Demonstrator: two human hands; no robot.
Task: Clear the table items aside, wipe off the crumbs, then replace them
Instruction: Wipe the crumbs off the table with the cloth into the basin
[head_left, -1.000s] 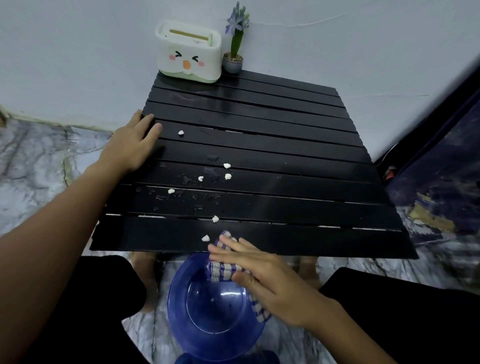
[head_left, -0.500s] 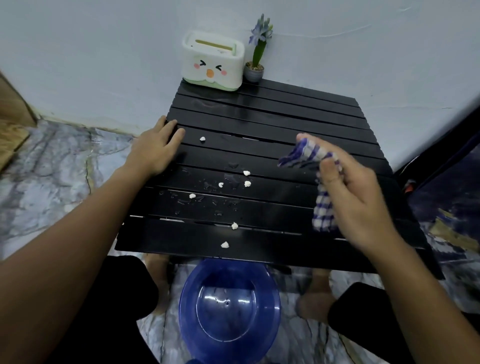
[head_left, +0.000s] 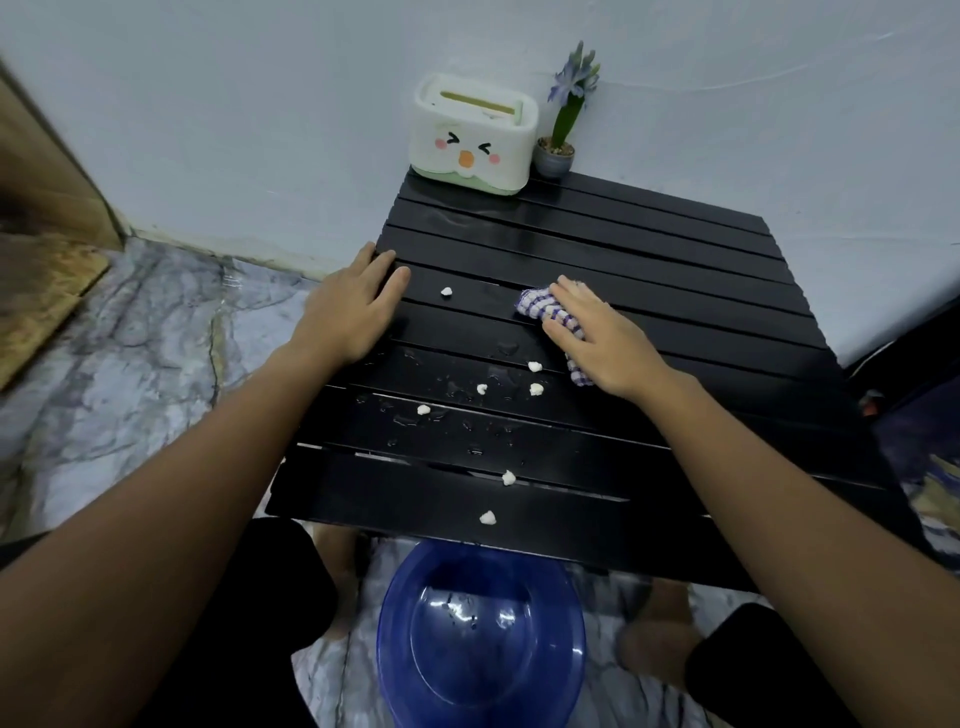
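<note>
Right hand (head_left: 602, 345), grip flat and open, presses checked cloth (head_left: 545, 312) onto slatted table (head_left: 649, 249) near crumbs (head_left: 535, 378).

A low black slatted table (head_left: 649, 249) stands against the pale wall, with a white tissue box (head_left: 471, 136) bearing a cartoon face and a small potted flower (head_left: 561, 130) side by side at its 12 o'clock edge. White crumbs (head_left: 535, 388) and water drops dot the middle and run toward 6 o'clock. A checked cloth (head_left: 540, 307) lies flat just past centre under the right hand (head_left: 597, 338), and the left hand (head_left: 353, 306) rests flat on the 9 o'clock edge.
</note>
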